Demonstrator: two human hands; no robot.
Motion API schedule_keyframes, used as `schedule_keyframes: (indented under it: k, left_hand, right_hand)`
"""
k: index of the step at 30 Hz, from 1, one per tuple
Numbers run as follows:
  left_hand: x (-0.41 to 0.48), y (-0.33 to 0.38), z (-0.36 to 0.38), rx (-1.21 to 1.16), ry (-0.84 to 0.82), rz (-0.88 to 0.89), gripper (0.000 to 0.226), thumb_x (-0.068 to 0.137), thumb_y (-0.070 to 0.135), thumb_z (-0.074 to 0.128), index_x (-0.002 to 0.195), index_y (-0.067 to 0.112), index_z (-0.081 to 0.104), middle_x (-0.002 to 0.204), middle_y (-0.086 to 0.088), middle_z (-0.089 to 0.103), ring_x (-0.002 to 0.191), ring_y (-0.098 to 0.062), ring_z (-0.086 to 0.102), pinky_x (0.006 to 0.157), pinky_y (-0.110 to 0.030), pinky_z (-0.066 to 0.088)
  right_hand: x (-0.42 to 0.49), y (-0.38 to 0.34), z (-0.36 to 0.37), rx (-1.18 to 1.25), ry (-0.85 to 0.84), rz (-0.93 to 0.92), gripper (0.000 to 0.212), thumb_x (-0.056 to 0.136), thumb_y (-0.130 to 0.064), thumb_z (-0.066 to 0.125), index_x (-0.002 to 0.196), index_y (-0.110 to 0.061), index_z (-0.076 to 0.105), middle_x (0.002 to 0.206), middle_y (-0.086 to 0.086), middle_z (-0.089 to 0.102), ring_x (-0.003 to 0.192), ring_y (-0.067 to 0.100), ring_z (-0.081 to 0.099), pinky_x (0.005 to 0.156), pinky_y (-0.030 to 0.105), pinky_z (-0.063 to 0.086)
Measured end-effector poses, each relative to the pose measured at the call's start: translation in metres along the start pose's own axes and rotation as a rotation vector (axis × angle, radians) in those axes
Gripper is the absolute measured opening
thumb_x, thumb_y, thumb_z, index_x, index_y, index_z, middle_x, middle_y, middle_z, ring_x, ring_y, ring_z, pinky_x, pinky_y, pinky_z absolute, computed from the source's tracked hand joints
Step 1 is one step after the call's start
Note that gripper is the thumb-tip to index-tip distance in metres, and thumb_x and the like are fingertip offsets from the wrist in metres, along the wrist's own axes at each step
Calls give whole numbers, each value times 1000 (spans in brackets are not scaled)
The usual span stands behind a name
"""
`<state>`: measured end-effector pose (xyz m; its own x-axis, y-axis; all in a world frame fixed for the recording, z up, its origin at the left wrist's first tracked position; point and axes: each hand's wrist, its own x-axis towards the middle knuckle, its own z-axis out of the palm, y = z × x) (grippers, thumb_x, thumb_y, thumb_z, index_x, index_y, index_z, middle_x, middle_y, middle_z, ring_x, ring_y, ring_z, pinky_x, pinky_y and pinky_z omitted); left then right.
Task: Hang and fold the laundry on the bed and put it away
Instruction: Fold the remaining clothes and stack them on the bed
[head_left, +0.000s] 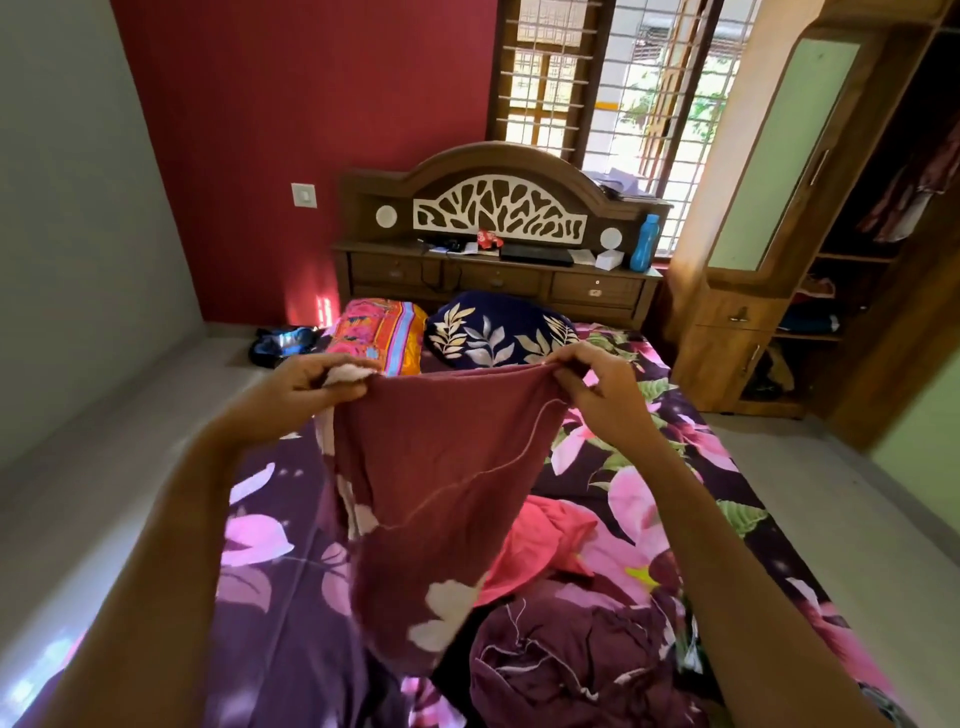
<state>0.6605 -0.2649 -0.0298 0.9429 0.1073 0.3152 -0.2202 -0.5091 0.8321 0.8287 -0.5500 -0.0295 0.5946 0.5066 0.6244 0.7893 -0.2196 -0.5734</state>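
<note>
A maroon garment (436, 467) with white flower prints hangs in the air above the bed (270, 597). My left hand (301, 387) grips its top left corner and my right hand (597, 387) pinches its top right corner, stretching the upper edge between them. Below it on the floral bedsheet lie a crumpled pink garment (545, 540) and a dark purple garment (571, 660) in a heap.
Two pillows, an orange-pink one (382, 335) and a navy leaf-print one (498, 330), lie at the head of the bed. The wooden headboard shelf (493, 254) holds a blue bottle (644, 242) and small items. An open wardrobe (857, 234) stands at the right.
</note>
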Motion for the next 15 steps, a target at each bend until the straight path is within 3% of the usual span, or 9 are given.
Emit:
schedule_keyframes:
  k: [2, 3, 5, 6, 8, 10, 12, 15]
  left_hand:
    - [-16, -8, -9, 58, -106, -139, 29, 85, 12, 67, 88, 40, 74, 83, 19, 68, 82, 8, 56, 76, -6, 43]
    - [-26, -12, -12, 68, -157, -206, 7, 80, 24, 73, 87, 27, 75, 79, 14, 66, 78, 5, 54, 70, -7, 42]
    - [-45, -19, -19, 119, -194, -278, 45, 66, 42, 75, 86, 3, 68, 74, 1, 56, 69, -4, 47, 59, -11, 37]
    - [-56, -22, -21, 82, -201, -290, 45, 66, 40, 71, 84, 0, 64, 72, 2, 53, 67, -7, 45, 56, -13, 36]
    - [-78, -19, -30, -46, -135, -346, 34, 61, 42, 73, 78, 14, 66, 65, 11, 51, 62, -5, 45, 51, -12, 36]
    - [-97, -22, -40, -215, -68, -409, 38, 45, 52, 81, 73, 28, 71, 59, 13, 50, 54, 0, 45, 46, -11, 36]
    - [-105, -30, -47, -255, -7, -414, 19, 65, 40, 80, 68, 26, 68, 54, 9, 44, 47, -1, 40, 41, -12, 32]
    - [-110, -64, -59, -126, 106, -522, 16, 82, 1, 66, 72, 11, 57, 49, 11, 47, 43, 1, 40, 41, -11, 31]
  right_hand:
    - [-1, -6, 5, 5, -133, 13, 19, 84, 9, 58, 92, -6, 67, 82, -11, 62, 77, -4, 59, 71, 9, 45]
    - [-2, -9, 9, 44, -207, 63, 19, 84, 9, 59, 92, -7, 68, 81, -6, 63, 74, 1, 60, 67, 11, 47]
    - [-6, -19, 16, 236, -336, 170, 20, 83, 9, 63, 91, -8, 69, 78, 2, 65, 65, 9, 63, 55, 17, 52]
    - [-7, -24, 19, 359, -379, 205, 20, 80, 9, 66, 91, -8, 69, 77, 5, 67, 64, 12, 64, 51, 20, 53]
    - [-5, -30, 26, 576, -431, 239, 19, 72, -2, 72, 90, -8, 73, 78, 4, 71, 66, 14, 66, 52, 24, 56]
    - [2, -31, 40, 731, -444, 281, 25, 64, -19, 78, 89, -15, 76, 79, 2, 74, 67, 14, 68, 56, 24, 57]
    - [10, -30, 62, 671, -429, 299, 31, 64, -24, 81, 93, -12, 75, 74, 0, 73, 58, 10, 64, 49, 18, 53]
    - [21, -15, 122, 376, -428, 311, 17, 76, 5, 71, 90, -5, 70, 54, -6, 66, 40, 0, 54, 41, 8, 39]
